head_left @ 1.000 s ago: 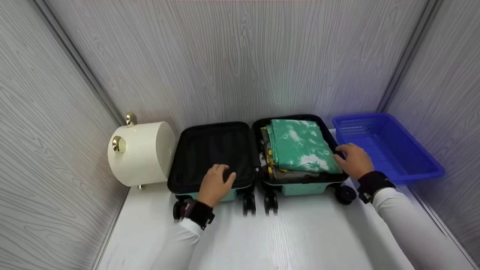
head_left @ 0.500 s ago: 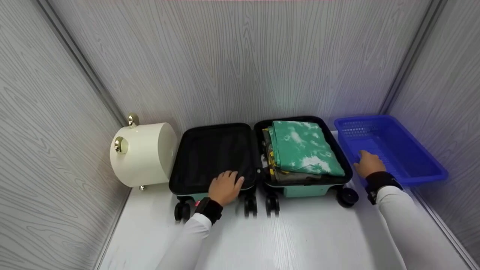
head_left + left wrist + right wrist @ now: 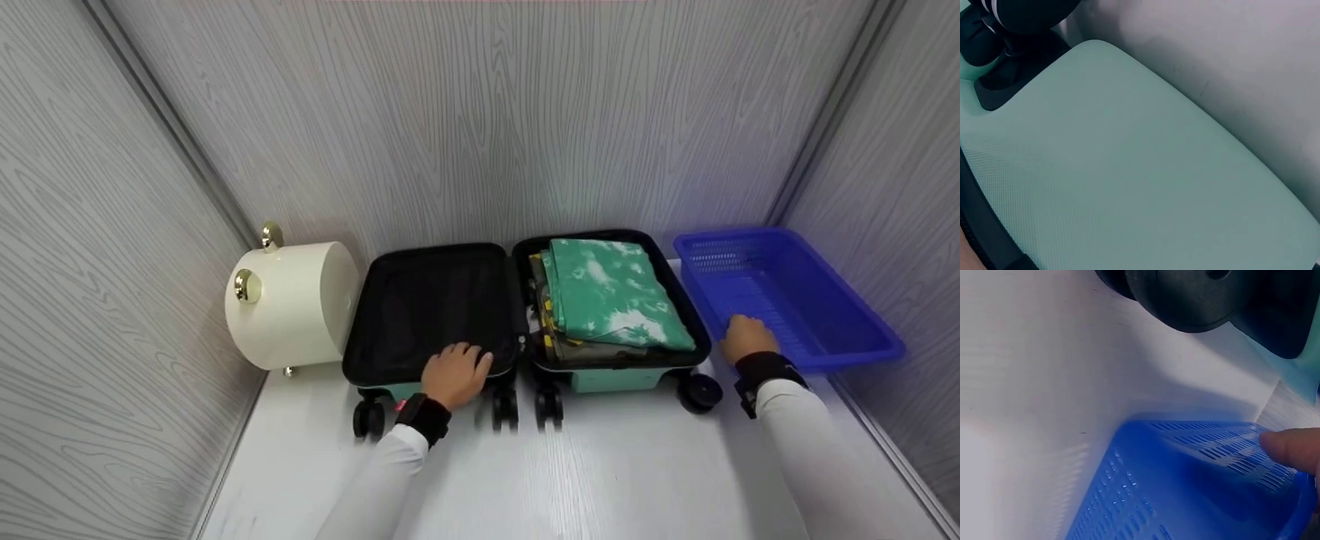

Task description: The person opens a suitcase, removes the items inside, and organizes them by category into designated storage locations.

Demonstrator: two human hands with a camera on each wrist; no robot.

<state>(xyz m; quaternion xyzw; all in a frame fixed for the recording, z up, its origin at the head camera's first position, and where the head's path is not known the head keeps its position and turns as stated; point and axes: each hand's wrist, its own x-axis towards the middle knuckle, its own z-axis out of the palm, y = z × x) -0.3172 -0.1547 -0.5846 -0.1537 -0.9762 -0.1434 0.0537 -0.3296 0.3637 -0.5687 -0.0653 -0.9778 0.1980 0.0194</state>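
White tabletop [image 3: 592, 480] boxed in by grey wood-grain walls [image 3: 480, 127]. Suitcase [image 3: 435, 304] lies unfolded against the back wall, hinge between its two halves, probably laid flat so both insides are reachable. Left half shows bare black lining; right half holds folded green-and-white cloth [image 3: 619, 289] on top of darker patterned cloth [image 3: 592, 351], stacked flat presumably to fit inside the rim. Wheels [image 3: 699, 393] point toward the person.

Left hand [image 3: 454, 375]: on near edge of left half, fingers loosely extended over the rim, not wrapped; looks like steadying. Left wrist view shows only pale green shell, fingers not visible. Right hand [image 3: 748, 339]: narrow grip on near-left corner area of blue basket [image 3: 795, 296], fingers curled over its rim, maybe for control of it. Exact finger contact inside can't be told. Basket sits just right of suitcase.

Far left: cream drum-shaped container [image 3: 285, 307] on its side, gold knobs [image 3: 244, 286], beside suitcase.
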